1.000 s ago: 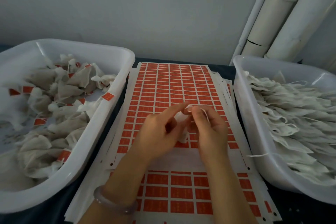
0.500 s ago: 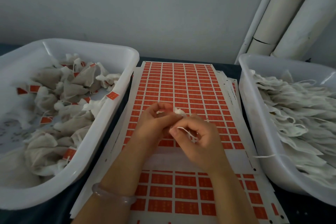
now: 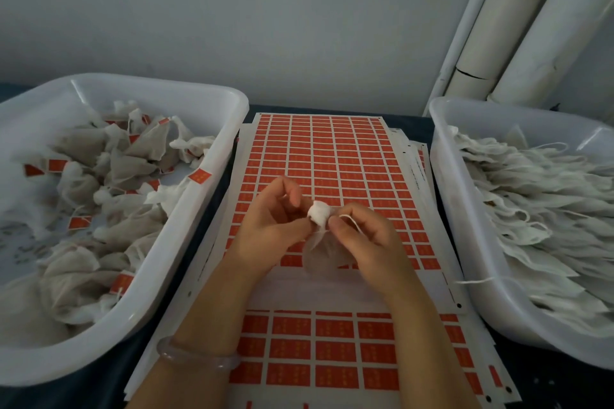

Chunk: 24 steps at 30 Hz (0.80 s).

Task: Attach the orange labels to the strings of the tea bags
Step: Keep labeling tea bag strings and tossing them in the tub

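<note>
Your left hand point(image 3: 269, 229) and right hand point(image 3: 363, 237) pinch one tea bag point(image 3: 324, 251) over the label sheet point(image 3: 332, 149); labelled bags point(image 3: 139, 153) lie left of it, many unlabelled bags point(image 3: 531, 196) right.

two tubs point(image 3: 166, 85) point(image 3: 447, 163), two hands point(image 3: 269, 226) point(image 3: 368, 239)

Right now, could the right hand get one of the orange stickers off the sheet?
Probably yes: the label sheet lies bare under the right hand, though it pinches the string of a tea bag.
</note>
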{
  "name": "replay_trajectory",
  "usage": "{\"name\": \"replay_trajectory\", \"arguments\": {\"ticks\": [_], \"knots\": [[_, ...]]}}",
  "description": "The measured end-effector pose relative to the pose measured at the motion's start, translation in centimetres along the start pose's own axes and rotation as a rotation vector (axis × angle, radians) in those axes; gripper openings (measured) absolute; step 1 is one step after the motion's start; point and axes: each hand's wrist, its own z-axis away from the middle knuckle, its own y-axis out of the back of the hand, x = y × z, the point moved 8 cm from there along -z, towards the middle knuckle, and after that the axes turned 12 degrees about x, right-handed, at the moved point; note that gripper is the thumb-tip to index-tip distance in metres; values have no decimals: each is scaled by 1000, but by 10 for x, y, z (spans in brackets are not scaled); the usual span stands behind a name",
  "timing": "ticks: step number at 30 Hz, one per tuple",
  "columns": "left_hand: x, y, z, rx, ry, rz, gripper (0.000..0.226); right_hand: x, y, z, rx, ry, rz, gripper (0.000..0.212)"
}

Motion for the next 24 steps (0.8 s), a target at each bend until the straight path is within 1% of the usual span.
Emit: {"name": "replay_trajectory", "arguments": {"ticks": [1, 3, 5, 7, 9, 11, 13, 15, 17, 18, 19, 21, 22, 24], "knots": [[3, 4, -1, 49, -67, -117, 30, 0, 3, -1, 37, 11, 28, 17], [10, 3, 0, 97, -187, -380, 32, 1, 6, -4, 119, 48, 109, 16], [11, -1, 1, 104, -218, -551, 36, -1, 6, -3, 190, 88, 148, 17], [9, -4, 0, 94, -214, -670, 37, -4, 6, 0, 255, 147, 137, 16], [6, -5, -1, 106, -224, -765, 27, -9, 5, 1, 285, 212, 127, 14], [6, -4, -1, 162, -240, -827, 17, -13, 4, 2, 284, 277, 131, 8], [9, -7, 0, 184, -311, -890, 17, -15, 2, 3, 289, 326, 142, 7], [11, -16, 2, 109, -405, -938, 22, -15, 5, 2, 320, 334, 140, 9], [7, -23, 5, 21, -419, -872, 26, -15, 8, 2, 335, 351, 160, 11], [2, -22, 5, 11, -344, -791, 28, -14, 8, 1, 315, 358, 175, 7], [-4, -19, 3, 24, -217, -672, 30, -13, 5, 1, 275, 357, 184, 6], [-16, -9, 0, 107, 35, -408, 27, -12, -2, 2, 181, 356, 208, 15], [-21, -5, 1, 155, 127, -319, 25, -12, -6, 3, 145, 370, 228, 14], [-28, 2, 2, 226, 261, -156, 25, -17, -9, 5, 130, 422, 253, 8]]}}
